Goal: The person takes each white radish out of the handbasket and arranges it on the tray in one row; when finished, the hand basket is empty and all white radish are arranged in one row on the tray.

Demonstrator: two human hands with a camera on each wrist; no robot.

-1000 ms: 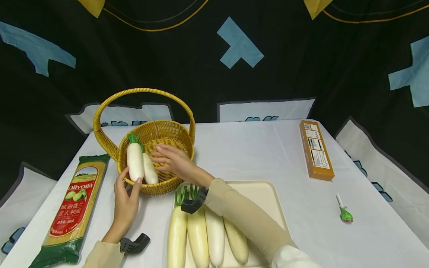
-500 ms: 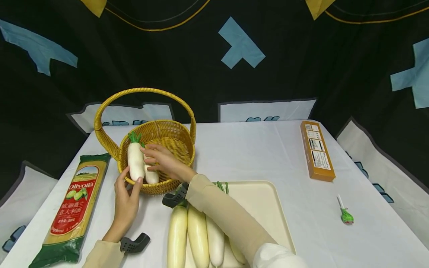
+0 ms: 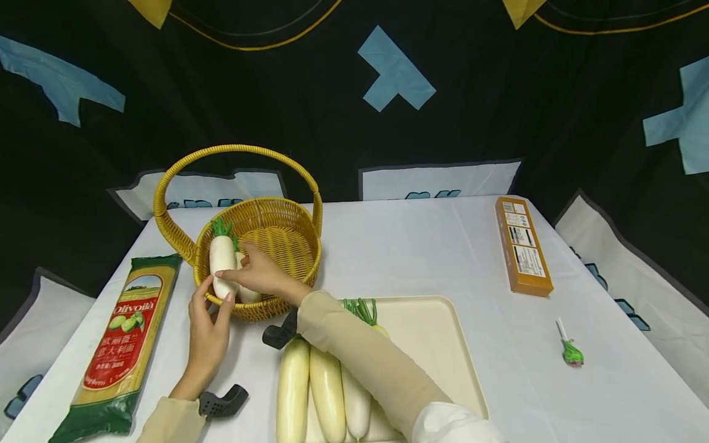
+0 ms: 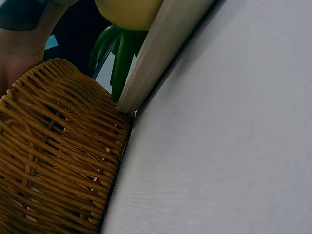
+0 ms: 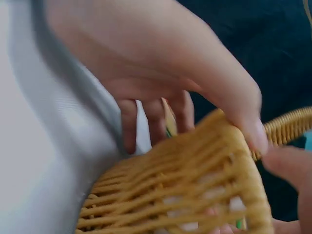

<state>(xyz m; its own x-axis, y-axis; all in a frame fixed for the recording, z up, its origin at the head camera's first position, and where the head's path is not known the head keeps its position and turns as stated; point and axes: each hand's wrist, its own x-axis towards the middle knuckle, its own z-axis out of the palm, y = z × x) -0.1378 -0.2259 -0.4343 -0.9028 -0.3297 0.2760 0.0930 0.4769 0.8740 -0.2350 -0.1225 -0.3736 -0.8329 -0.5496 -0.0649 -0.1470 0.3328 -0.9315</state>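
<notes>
Lengthwise, the leftmost radish [image 3: 223, 253] points leaves away; right hand [image 3: 260, 272] touches it, grip unclear; left hand [image 3: 208, 341] holds basket [image 3: 296, 243].

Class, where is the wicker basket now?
In the head view, the wicker basket stands left of centre, beyond the tray and right of the pasta packet.

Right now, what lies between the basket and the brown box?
Only bare white tablecloth, from the basket across to the brown box; it shows in the head view.
</notes>
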